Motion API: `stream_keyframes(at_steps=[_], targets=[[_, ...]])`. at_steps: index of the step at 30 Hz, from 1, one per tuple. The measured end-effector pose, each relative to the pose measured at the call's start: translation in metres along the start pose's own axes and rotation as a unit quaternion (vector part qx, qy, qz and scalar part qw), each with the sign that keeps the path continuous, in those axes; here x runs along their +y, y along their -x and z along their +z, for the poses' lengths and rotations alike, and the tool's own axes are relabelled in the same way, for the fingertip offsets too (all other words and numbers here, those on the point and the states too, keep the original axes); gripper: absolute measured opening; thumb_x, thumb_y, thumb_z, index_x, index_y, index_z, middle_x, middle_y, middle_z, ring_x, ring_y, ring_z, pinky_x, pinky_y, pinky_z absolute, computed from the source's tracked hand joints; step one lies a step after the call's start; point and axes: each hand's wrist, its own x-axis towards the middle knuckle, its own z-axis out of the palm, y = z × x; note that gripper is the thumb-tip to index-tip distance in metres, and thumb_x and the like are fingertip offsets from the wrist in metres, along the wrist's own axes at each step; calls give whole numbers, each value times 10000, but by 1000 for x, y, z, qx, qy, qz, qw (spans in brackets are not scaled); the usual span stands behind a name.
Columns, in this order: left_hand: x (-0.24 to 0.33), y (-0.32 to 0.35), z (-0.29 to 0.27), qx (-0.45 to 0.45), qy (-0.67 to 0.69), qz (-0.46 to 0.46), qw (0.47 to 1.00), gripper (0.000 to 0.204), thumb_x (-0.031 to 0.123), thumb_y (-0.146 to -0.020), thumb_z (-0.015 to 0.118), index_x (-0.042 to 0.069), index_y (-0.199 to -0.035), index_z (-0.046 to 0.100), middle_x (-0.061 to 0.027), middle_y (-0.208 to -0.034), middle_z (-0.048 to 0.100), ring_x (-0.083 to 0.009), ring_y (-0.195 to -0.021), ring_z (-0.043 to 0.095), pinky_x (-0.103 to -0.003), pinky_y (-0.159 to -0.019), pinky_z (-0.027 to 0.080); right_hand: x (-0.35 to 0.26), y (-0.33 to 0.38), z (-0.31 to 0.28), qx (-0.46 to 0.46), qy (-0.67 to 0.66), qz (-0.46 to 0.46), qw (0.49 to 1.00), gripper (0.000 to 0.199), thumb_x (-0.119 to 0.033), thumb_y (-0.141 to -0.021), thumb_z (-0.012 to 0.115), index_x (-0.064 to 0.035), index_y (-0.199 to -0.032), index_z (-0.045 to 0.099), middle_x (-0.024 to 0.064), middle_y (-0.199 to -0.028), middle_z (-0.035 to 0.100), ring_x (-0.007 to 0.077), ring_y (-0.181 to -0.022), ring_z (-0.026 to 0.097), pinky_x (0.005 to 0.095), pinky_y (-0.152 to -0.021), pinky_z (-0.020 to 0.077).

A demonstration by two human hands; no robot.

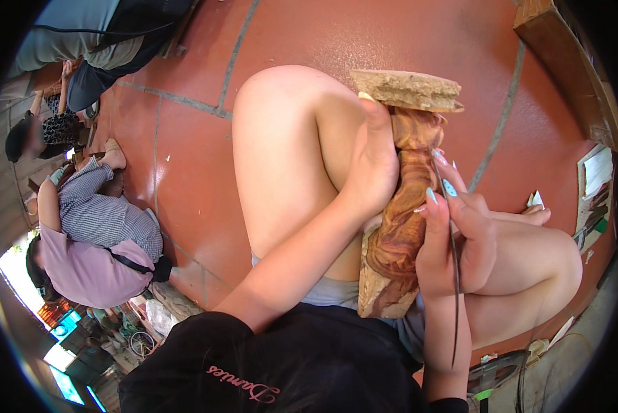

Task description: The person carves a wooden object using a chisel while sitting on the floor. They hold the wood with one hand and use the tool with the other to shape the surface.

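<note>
Head view, looking down at a seated person's lap. Pink script lettering [243,384] runs across the chest of a black shirt [322,358]; it is the clearest writing in sight. One carved wooden piece [409,213], reddish-brown and swirling, with a rough pale slab at its far end, is tilted between two bare knees [274,117], its near end by the lap. The left hand [374,162] is clamped around its upper part, thumb up by the slab, the other fingers hidden behind. The right hand [460,237], nails painted pale blue, pinches one thin dark rod [455,289] lengthwise beside the carving; whether the rod's far end touches the wood cannot be told.

Three other people are partly visible at left: one in a lilac top [95,268], one in a patterned top [61,131], one cut off at the upper edge [116,51]. What they handle is hard to make out. Lower left, clutter [126,330] blurs toward the dark rim. The floor [309,34] is red.
</note>
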Motion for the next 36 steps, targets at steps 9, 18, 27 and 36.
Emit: stream_keyframes(at_steps=[9, 18, 27, 36], targets=[[2, 4, 6, 9, 24, -37, 999, 909, 785, -877, 168, -15, -1009, 579, -68, -884, 604, -136, -802, 567, -288, -745, 473, 1, -4, -5, -39, 67, -72, 994, 102, -75, -770, 724, 4, -747, 664, 151, -1106, 685, 317, -1019, 672, 362, -904, 529], [13, 11, 12, 6, 19, -31, 999, 903, 782, -879, 171, -11, -1066, 561, -76, -943, 602, -140, -838, 564, -293, -766, 474, 5, 6, -4, 16, -12, -19, 1000, 124, -74, -812, 699, 39, -777, 661, 174, -1106, 683, 341, -1030, 668, 381, -930, 516], [13, 11, 8, -11, 16, 2, 1000, 911, 784, -872, 179, -9, -1128, 548, -101, -980, 609, -174, -885, 599, -308, -808, 495, 3, 1, -13, 50, -104, -56, 992, 88, -36, -851, 673, 34, -866, 621, 149, -828, 686, 293, -920, 698, 366, -781, 555], [16, 8, 0, -134, 242, -47, 960, 917, 795, -856, 237, -14, -1210, 484, -145, -872, 596, -251, -760, 635, -423, -719, 559, 2, -9, -48, 136, -174, 39, 975, 211, 37, -891, 611, 67, -1088, 541, 163, -855, 673, 171, -686, 674, 234, -619, 511]])
